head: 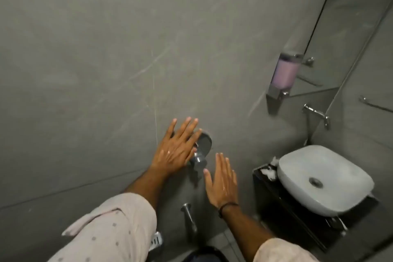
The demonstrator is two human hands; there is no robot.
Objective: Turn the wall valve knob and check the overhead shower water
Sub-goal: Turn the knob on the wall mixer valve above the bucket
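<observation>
A chrome wall valve knob with a round plate sticks out of the grey tiled wall at centre. My left hand is spread flat in front of its left side, fingers apart, partly covering the plate. My right hand is open just below and right of the knob, palm facing the wall, its thumb tip near the knob's lower end. Thin streaks of water fall along the wall left of the hands. The overhead shower is out of view.
A chrome spout juts from the wall below the knob. A white basin on a black stand sits at right, with a wall tap above it. A pink soap dispenser and a mirror hang higher right.
</observation>
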